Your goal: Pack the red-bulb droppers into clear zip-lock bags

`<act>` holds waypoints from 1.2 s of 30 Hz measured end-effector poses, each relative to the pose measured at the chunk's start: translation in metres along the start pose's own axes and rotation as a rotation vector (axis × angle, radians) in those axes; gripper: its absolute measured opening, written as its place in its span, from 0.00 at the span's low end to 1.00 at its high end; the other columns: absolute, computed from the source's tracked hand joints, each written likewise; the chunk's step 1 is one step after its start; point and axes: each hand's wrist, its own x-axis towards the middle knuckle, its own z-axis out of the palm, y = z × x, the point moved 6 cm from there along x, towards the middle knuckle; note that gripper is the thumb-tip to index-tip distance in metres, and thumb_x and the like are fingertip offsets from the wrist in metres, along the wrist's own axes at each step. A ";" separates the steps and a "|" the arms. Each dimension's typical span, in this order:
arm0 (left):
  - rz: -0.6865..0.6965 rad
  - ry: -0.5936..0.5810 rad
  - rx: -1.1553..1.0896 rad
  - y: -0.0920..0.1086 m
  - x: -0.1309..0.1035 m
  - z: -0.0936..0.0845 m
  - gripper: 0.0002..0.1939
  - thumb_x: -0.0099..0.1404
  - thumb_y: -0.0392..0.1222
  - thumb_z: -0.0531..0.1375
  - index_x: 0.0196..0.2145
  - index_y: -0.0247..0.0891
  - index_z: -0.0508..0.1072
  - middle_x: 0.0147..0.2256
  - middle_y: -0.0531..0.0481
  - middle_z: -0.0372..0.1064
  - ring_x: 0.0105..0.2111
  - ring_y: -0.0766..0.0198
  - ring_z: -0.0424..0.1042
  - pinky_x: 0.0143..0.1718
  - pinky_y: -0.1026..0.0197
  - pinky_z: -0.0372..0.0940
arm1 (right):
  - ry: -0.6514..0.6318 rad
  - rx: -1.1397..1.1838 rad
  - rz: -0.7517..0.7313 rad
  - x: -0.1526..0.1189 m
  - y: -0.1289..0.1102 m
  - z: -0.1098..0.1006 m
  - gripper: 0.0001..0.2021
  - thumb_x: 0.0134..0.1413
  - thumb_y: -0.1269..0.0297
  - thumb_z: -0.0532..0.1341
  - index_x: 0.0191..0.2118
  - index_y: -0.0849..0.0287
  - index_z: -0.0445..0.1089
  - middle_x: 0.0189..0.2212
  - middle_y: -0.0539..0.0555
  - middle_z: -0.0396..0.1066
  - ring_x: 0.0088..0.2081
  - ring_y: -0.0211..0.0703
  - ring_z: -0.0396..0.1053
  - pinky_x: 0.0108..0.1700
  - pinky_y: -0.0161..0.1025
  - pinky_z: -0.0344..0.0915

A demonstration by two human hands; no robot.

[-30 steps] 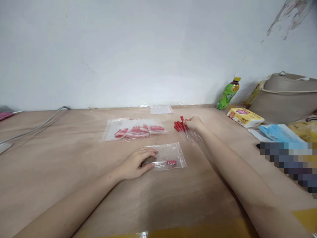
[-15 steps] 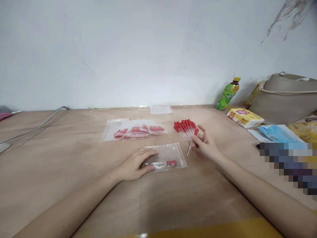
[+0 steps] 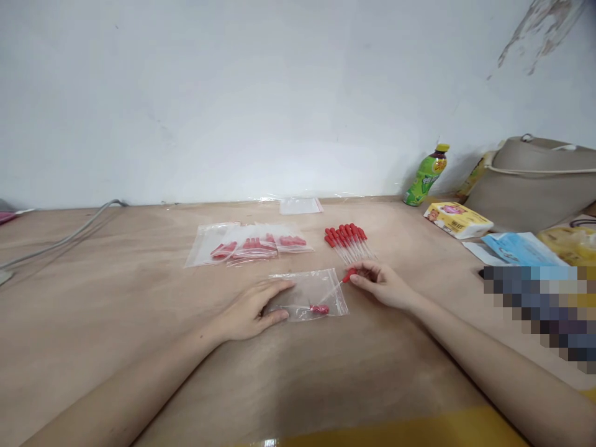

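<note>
A clear zip bag (image 3: 321, 287) lies flat with its zip end to the right. Inside it rests one dropper with a red bulb (image 3: 319, 309). My left hand (image 3: 254, 310) holds the bag's left part, thumb and fingers spaced apart on the plastic. At the bag's right end, my right hand (image 3: 379, 284) pinches a second dropper by its red bulb (image 3: 349, 275). That dropper's thin clear tube points left, over or into the bag mouth; I cannot tell which. Just behind my right hand lies a fanned pile of several red-bulbed droppers (image 3: 347, 236).
Several filled zip bags (image 3: 254, 245) overlap behind my left hand. Flat bags (image 3: 301, 205) lie near the wall. At right stand a green bottle (image 3: 426, 177), a yellow tissue pack (image 3: 459, 219), a blue packet (image 3: 526, 248) and a grey bag (image 3: 535, 180). A cable (image 3: 69, 234) runs at left.
My right hand has moved left and nearer with its dropper, from beside the pile to the bag's zip end. The dropper's tube has swung leftward. My left hand stays at the bag.
</note>
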 end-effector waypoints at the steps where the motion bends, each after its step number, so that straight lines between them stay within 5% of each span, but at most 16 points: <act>1: 0.001 0.002 -0.001 0.000 0.000 0.000 0.25 0.65 0.46 0.54 0.58 0.43 0.54 0.55 0.46 0.58 0.54 0.56 0.59 0.54 0.51 0.56 | -0.021 -0.056 0.003 0.000 0.001 -0.004 0.17 0.42 0.52 0.63 0.35 0.60 0.68 0.30 0.52 0.70 0.31 0.39 0.66 0.35 0.38 0.63; 6: 0.004 0.003 -0.003 0.000 0.001 0.000 0.25 0.65 0.47 0.54 0.57 0.43 0.55 0.55 0.46 0.59 0.54 0.56 0.59 0.54 0.51 0.56 | 0.005 -0.131 0.021 0.002 0.001 -0.018 0.18 0.43 0.52 0.62 0.36 0.61 0.70 0.26 0.51 0.69 0.26 0.35 0.62 0.28 0.34 0.59; 10: 0.007 0.009 -0.006 0.001 0.002 -0.001 0.25 0.65 0.47 0.54 0.57 0.43 0.55 0.55 0.45 0.59 0.54 0.55 0.59 0.53 0.50 0.56 | -0.088 -0.246 -0.070 -0.001 -0.009 -0.004 0.15 0.43 0.55 0.63 0.36 0.59 0.73 0.20 0.48 0.66 0.21 0.32 0.56 0.23 0.31 0.52; 17: 0.020 0.020 -0.011 0.002 0.003 -0.001 0.25 0.64 0.47 0.55 0.57 0.43 0.56 0.54 0.46 0.60 0.53 0.54 0.60 0.53 0.49 0.57 | -0.114 -0.273 -0.206 0.001 -0.018 0.023 0.12 0.46 0.56 0.61 0.35 0.56 0.76 0.24 0.50 0.70 0.22 0.34 0.58 0.23 0.32 0.54; 28: 0.019 0.019 -0.013 0.002 0.003 -0.001 0.24 0.64 0.46 0.55 0.57 0.42 0.56 0.53 0.45 0.61 0.53 0.56 0.60 0.52 0.51 0.57 | 0.102 -0.418 -0.286 0.007 -0.021 0.025 0.11 0.38 0.53 0.66 0.22 0.56 0.73 0.21 0.51 0.67 0.27 0.39 0.62 0.32 0.36 0.57; 36: 0.038 0.019 -0.026 0.004 0.005 -0.001 0.24 0.64 0.46 0.56 0.57 0.42 0.58 0.53 0.45 0.61 0.53 0.55 0.60 0.53 0.50 0.57 | -0.127 -0.529 -0.369 -0.006 -0.032 0.041 0.12 0.48 0.55 0.60 0.23 0.55 0.74 0.27 0.52 0.67 0.34 0.41 0.63 0.39 0.39 0.57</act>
